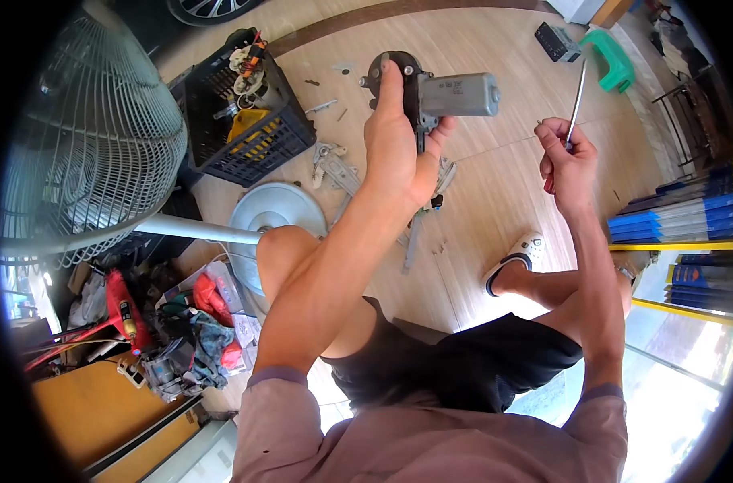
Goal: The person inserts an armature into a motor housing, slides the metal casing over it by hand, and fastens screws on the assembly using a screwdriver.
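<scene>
My left hand grips an electric gear motor, with a grey metal cylinder pointing right and a round black gear housing under my thumb. It is held up above the floor. Off to the right, my right hand is closed around a screwdriver, its long metal shaft pointing up and away from me. A tiny pointed thing shows at the fingertips of that hand, too small to name. Below the motor, a metal bracket mechanism lies on the floor, partly hidden by my left arm.
A black plastic crate of parts stands left of the motor. Nearer on the left is a caged fan with a round base. A green plastic stool and a black box-shaped device are far right. Shelved blue packages line the right.
</scene>
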A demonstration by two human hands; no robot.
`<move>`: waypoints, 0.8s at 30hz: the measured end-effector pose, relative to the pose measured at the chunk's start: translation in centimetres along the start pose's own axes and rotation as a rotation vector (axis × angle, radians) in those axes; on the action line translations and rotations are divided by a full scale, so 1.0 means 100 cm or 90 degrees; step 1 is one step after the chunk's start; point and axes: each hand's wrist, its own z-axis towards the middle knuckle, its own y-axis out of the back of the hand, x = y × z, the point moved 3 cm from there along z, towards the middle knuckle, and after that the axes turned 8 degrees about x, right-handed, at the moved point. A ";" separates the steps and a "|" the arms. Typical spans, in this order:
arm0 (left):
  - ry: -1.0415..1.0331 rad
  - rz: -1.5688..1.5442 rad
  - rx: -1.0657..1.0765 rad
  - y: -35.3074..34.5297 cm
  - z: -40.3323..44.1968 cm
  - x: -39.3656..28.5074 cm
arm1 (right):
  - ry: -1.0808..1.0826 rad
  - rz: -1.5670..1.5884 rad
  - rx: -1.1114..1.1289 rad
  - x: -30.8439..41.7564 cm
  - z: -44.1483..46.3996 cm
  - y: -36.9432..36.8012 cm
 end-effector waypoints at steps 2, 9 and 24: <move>-0.002 0.006 0.008 0.002 0.003 0.005 | 0.008 0.027 0.029 0.029 -0.021 -0.020; -0.005 0.056 0.017 -0.001 0.002 0.023 | 0.205 -0.025 0.109 0.053 -0.059 -0.065; 0.000 0.081 0.057 -0.004 0.002 0.039 | 0.335 -0.199 -0.001 0.052 -0.047 -0.081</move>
